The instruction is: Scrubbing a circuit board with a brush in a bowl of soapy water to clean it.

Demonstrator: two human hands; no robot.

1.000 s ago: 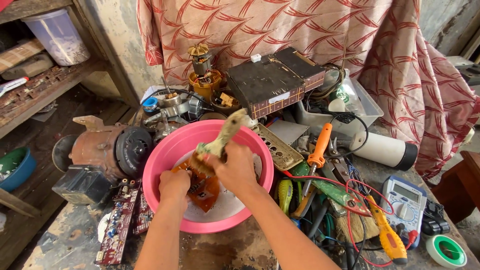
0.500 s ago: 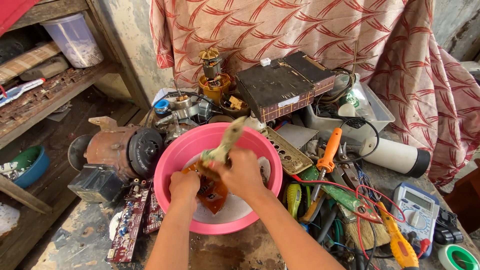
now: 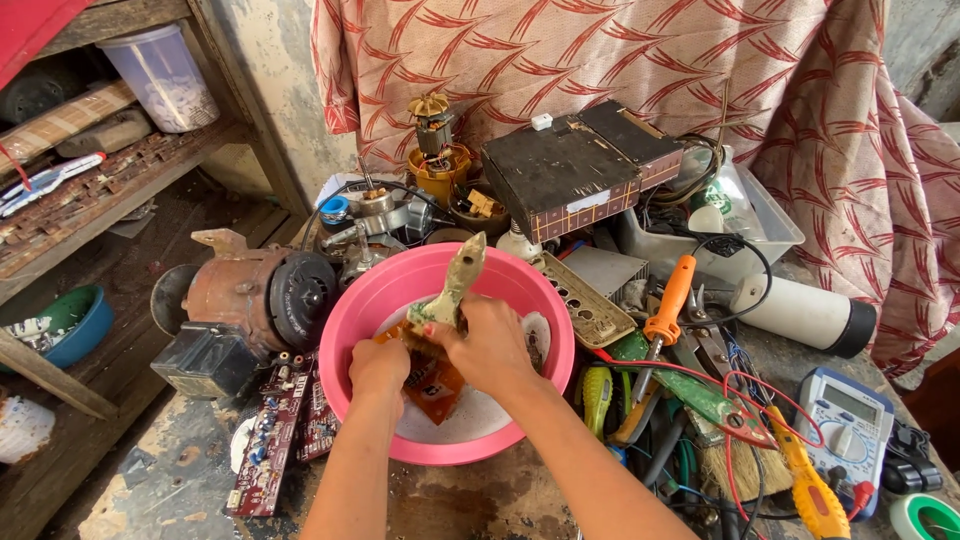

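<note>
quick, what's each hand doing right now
Left hand: closed on the orange circuit board inside the pink basin.
Right hand: closed on the paintbrush handle.

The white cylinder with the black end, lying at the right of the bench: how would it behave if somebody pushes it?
The white cylinder lies on its side, so it would probably roll. Cables and tools crowd beside it, so they may stop it soon. Its weight cannot be judged.

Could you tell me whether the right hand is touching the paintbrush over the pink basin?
Touching. The head view shows the right hand wrapped around the paintbrush handle, above the pink basin.
</note>
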